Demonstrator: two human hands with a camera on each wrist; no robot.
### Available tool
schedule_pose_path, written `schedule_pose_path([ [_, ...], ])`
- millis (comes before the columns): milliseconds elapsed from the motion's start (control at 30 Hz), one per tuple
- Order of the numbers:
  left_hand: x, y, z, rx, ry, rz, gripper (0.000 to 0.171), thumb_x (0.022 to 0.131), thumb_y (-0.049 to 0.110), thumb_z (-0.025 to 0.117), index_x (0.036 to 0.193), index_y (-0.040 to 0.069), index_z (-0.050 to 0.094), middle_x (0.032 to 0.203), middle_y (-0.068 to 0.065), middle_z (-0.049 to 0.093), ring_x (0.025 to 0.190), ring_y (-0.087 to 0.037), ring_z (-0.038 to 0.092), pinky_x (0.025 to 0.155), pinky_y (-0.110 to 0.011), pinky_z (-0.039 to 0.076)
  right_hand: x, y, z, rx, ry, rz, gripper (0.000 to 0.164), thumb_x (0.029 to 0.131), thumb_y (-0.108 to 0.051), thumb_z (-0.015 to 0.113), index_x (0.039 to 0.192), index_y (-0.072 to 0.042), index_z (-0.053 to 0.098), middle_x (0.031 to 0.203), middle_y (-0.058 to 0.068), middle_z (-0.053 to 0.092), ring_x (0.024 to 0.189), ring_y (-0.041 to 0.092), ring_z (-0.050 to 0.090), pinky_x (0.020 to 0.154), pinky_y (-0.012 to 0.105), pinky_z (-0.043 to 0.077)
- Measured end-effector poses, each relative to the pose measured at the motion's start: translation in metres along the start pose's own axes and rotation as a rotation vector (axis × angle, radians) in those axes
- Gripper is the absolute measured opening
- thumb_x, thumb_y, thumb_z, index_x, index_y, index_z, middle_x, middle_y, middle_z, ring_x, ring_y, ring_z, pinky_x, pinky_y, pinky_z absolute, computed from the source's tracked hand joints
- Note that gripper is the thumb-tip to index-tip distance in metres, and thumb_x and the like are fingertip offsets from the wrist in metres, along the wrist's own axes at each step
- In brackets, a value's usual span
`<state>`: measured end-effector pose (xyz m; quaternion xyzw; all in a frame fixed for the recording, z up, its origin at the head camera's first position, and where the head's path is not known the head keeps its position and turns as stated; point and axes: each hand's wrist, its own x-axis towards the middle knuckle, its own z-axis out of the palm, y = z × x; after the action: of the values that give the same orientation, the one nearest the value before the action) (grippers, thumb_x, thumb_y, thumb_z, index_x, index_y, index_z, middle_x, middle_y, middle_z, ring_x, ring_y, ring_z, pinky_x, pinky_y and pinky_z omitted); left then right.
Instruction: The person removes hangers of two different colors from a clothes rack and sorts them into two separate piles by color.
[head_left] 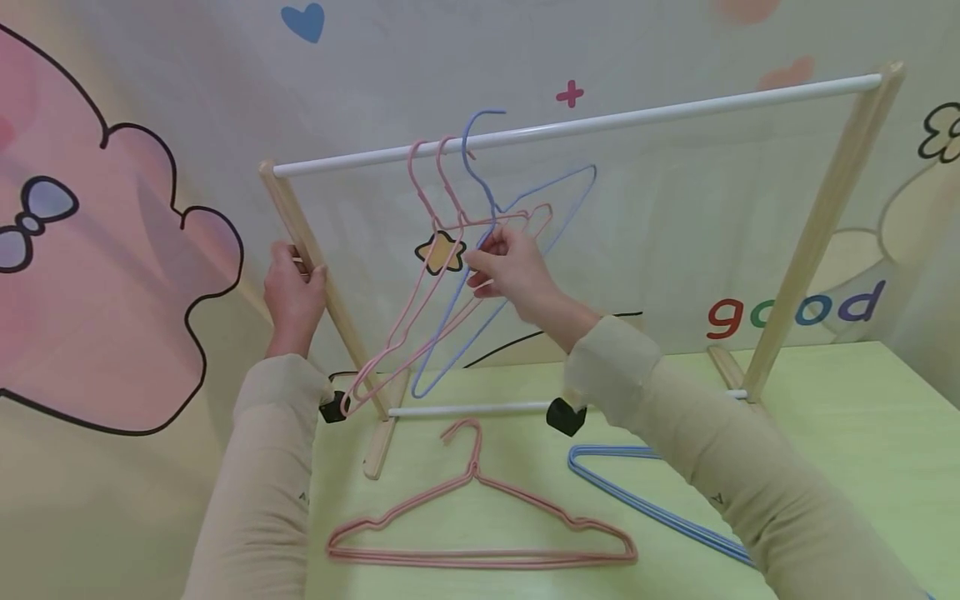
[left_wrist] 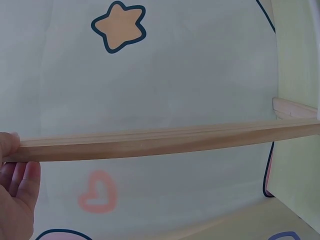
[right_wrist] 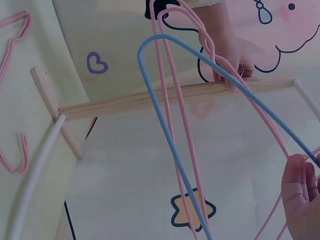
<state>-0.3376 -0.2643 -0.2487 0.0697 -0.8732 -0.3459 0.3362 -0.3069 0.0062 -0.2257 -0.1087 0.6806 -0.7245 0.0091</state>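
Observation:
My right hand (head_left: 517, 271) pinches a blue clothes hanger (head_left: 438, 342) near the base of its neck. The hook of that hanger rises in front of the white rod (head_left: 675, 108), its tip above the rod. Two pink hangers (head_left: 412, 312) hang on the rod just left of the blue one, tilted. With my left hand (head_left: 294, 292) I grip the left wooden post (head_left: 330, 287) of the rack. In the left wrist view, thumb and fingers lie on either side of the post (left_wrist: 150, 145). The right wrist view shows the blue hanger (right_wrist: 165, 120) beside the pink ones.
Pink hangers (head_left: 480, 557) lie stacked on the green tabletop (head_left: 847, 467) in front of the rack. To their right lie several blue hangers (head_left: 660, 515), partly behind my right sleeve. The right wooden post (head_left: 821, 242) and a lower white bar (head_left: 480, 410) complete the rack.

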Motion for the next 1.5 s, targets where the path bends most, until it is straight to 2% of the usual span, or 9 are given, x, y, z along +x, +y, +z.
schedule_pose_path([
  [233, -0.002, 0.000, -0.001, -0.001, -0.014, -0.013, 0.033, 0.087, 0.015, 0.051, 0.115, 0.002, 0.038, 0.106, -0.019, 0.056, 0.096, -0.028, 0.056, 0.082, -0.042, 0.044, -0.022, 0.000, -0.026, -0.097, -0.097, 0.012, 0.012, 0.086, -0.007, 0.053, 0.085, -0.005, 0.042, 0.074, 0.005, 0.054, 0.060, 0.014, 0.059, 0.057, 0.028, 0.052],
  [433, -0.002, -0.002, -0.003, 0.010, -0.012, -0.012, 0.033, 0.087, 0.016, 0.052, 0.115, 0.003, 0.038, 0.108, -0.018, 0.057, 0.097, -0.028, 0.057, 0.083, -0.041, 0.044, -0.039, 0.006, -0.053, -0.203, -0.140, 0.052, 0.012, 0.087, -0.005, 0.052, 0.086, -0.002, 0.039, 0.071, 0.004, 0.057, 0.060, 0.015, 0.060, 0.060, 0.032, 0.053],
  [767, -0.004, -0.003, -0.003, 0.010, -0.031, -0.027, 0.034, 0.088, 0.016, 0.051, 0.116, 0.003, 0.037, 0.108, -0.018, 0.055, 0.097, -0.028, 0.055, 0.082, -0.042, 0.045, -0.055, 0.013, -0.093, -0.299, -0.179, 0.072, 0.014, 0.086, -0.004, 0.051, 0.088, 0.002, 0.039, 0.069, 0.001, 0.056, 0.061, 0.013, 0.060, 0.059, 0.029, 0.053],
  [900, -0.004, -0.002, -0.003, 0.007, -0.040, -0.036, 0.034, 0.088, 0.016, 0.050, 0.117, 0.003, 0.037, 0.108, -0.018, 0.055, 0.097, -0.028, 0.055, 0.082, -0.041, 0.045, -0.062, 0.018, -0.109, -0.341, -0.225, 0.106, 0.014, 0.086, -0.004, 0.052, 0.087, 0.002, 0.040, 0.068, 0.001, 0.057, 0.062, 0.014, 0.059, 0.057, 0.029, 0.052],
  [1167, -0.002, -0.001, -0.003, 0.013, -0.014, -0.010, 0.033, 0.087, 0.016, 0.051, 0.115, 0.002, 0.039, 0.107, -0.018, 0.056, 0.096, -0.028, 0.055, 0.084, -0.042, 0.043, -0.078, 0.022, -0.143, -0.472, -0.346, 0.166, 0.016, 0.085, -0.005, 0.052, 0.090, 0.004, 0.039, 0.071, 0.006, 0.056, 0.064, 0.019, 0.059, 0.061, 0.033, 0.052],
  [1500, -0.001, 0.002, -0.001, 0.011, -0.002, 0.001, 0.033, 0.087, 0.015, 0.051, 0.114, 0.002, 0.038, 0.107, -0.019, 0.056, 0.096, -0.029, 0.056, 0.085, -0.041, 0.043, -0.084, 0.032, -0.167, -0.597, -0.377, 0.208, 0.013, 0.085, -0.002, 0.052, 0.090, 0.003, 0.041, 0.073, 0.007, 0.053, 0.063, 0.020, 0.058, 0.057, 0.032, 0.051],
])
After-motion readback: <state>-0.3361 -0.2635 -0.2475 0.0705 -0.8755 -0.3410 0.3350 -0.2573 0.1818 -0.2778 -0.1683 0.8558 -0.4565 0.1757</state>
